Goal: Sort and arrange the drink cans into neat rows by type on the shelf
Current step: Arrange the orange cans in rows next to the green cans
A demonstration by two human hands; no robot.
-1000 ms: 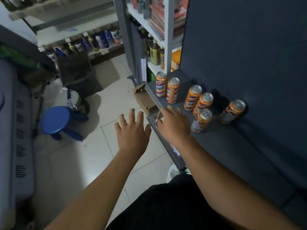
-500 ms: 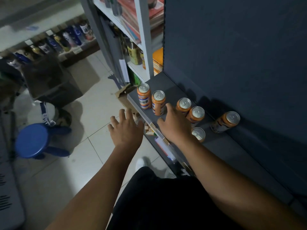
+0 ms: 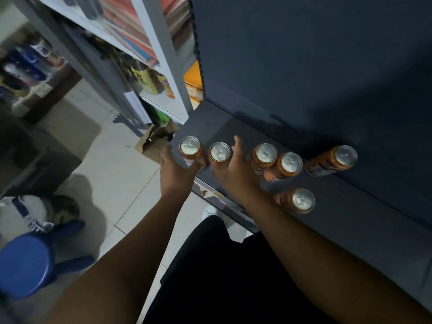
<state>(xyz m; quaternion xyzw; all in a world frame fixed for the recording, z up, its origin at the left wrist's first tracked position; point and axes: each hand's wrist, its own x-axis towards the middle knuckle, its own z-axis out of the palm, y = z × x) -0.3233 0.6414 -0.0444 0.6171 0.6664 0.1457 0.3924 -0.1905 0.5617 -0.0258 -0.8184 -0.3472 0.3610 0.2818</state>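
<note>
Several orange drink cans with silver tops stand on the dark shelf (image 3: 350,230). My left hand (image 3: 177,170) wraps round the leftmost can (image 3: 189,148) at the shelf's front left corner. My right hand (image 3: 236,170) closes round the second can (image 3: 219,152) beside it, one finger up along that can's right side. Two cans (image 3: 265,154) (image 3: 291,163) touch each other just right of my right hand. Another can (image 3: 343,156) stands near the back panel. A single can (image 3: 302,200) stands closer to the front, beside my right forearm.
A torn cardboard box (image 3: 154,141) lies on the tiled floor left of the shelf. A white shelving unit (image 3: 163,66) with packaged goods stands behind it. A blue stool (image 3: 25,260) is at the lower left. The shelf's right half is bare.
The view has tilted down over the cans. My left hand moved from above the floor to the leftmost can, and my right hand shifted left from the middle cans to the second can.
</note>
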